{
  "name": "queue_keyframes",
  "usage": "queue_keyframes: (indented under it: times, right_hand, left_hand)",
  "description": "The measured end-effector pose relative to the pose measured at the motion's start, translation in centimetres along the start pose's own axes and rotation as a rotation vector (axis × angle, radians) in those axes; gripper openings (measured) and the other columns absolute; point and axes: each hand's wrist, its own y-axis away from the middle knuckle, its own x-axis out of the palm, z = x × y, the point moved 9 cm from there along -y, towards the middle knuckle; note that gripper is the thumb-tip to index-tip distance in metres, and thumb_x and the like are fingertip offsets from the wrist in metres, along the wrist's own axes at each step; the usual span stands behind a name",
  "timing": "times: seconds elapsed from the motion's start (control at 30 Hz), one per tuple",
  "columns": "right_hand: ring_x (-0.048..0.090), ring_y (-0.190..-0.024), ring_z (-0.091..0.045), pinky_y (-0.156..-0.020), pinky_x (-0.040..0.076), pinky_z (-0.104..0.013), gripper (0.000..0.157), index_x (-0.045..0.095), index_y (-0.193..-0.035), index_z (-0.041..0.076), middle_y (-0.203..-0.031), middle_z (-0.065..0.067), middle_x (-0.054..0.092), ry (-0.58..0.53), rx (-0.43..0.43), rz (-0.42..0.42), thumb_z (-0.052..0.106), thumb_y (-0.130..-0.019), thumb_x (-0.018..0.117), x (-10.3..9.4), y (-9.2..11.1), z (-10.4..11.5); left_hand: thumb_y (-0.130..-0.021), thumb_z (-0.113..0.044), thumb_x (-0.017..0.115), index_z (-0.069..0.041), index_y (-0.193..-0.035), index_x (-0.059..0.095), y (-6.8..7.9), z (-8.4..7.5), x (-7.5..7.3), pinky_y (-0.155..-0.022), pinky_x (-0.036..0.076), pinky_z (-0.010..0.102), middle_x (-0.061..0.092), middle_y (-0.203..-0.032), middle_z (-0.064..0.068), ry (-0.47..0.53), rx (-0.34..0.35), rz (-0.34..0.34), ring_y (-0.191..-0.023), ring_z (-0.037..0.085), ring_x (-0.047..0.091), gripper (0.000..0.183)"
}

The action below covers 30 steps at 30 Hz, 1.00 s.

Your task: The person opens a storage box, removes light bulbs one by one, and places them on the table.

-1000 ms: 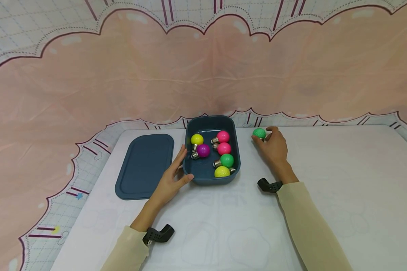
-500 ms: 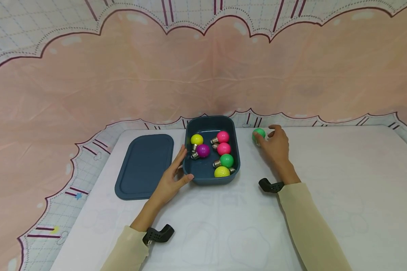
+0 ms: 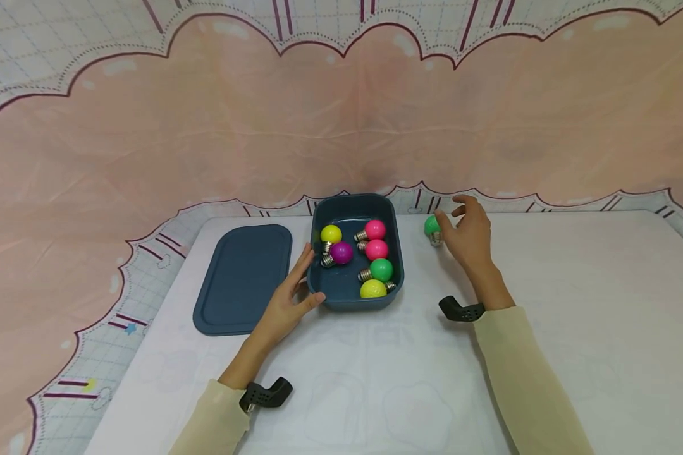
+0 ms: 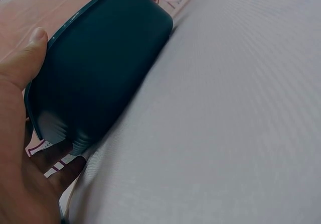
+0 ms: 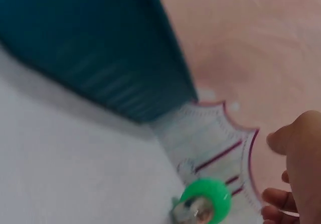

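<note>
A green light bulb (image 3: 432, 225) rests near the table's far edge, its metal screw base toward me. My right hand (image 3: 471, 243) is just right of it, thumb and fingers spread with nothing between them. A gap shows between that hand and the bulb (image 5: 209, 196) in the right wrist view. My left hand (image 3: 283, 309) touches the near left corner of a dark blue box (image 3: 355, 304), fingers straight along its left wall and thumb at the front. Inside the box lie two pink bulbs (image 3: 374, 239), two yellow ones (image 3: 372, 289), a purple one (image 3: 341, 253) and another green one (image 3: 381, 270).
A flat dark blue lid (image 3: 243, 278) lies left of the box on the white tabletop (image 3: 387, 379). Behind the table hangs a peach cloth (image 3: 353, 126) with a scalloped print. Each wrist wears a black camera mount (image 3: 460, 309).
My right hand has let go of the green bulb and drawn up and to the right, leaving the bulb on the table. The left hand and the box stay put.
</note>
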Motion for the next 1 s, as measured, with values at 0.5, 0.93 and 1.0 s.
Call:
queue_keyframes:
  times: [0.5,0.93,1.0]
  right_hand:
    - [0.050,-0.081,-0.029,-0.065,0.041,-0.036,0.048,0.049,-0.130,-0.001,-0.098,-0.017,0.058,-0.071,-0.192,0.161,0.023,-0.092,0.064,1.2,0.6,6.5]
    - [0.054,-0.081,-0.026,-0.064,0.048,-0.034,0.053,0.048,-0.133,0.001,-0.107,-0.017,0.061,-0.016,-0.273,0.430,0.026,-0.090,0.067,6.0,2.1,11.0]
    - [0.055,-0.078,-0.023,-0.064,0.050,-0.033,0.052,0.048,-0.132,0.001,-0.108,-0.017,0.062,-0.024,-0.270,0.460,0.027,-0.091,0.067,6.6,2.3,11.6]
  left_hand:
    - [-0.090,0.002,0.062,-0.005,-0.152,0.020,0.2,0.1,-0.1,-0.106,0.028,0.056,0.008,-0.159,0.014,0.009,-0.013,0.005,-0.143,0.028,0.014,0.075]
    - [-0.090,0.003,0.061,-0.004,-0.152,0.020,0.1,0.1,-0.1,-0.106,0.028,0.055,0.008,-0.159,0.014,0.016,-0.003,0.006,-0.143,0.028,0.014,0.074]
    - [-0.090,0.003,0.061,-0.004,-0.152,0.020,0.1,0.1,-0.1,-0.106,0.028,0.056,0.008,-0.158,0.015,0.017,0.001,0.006,-0.143,0.028,0.014,0.074]
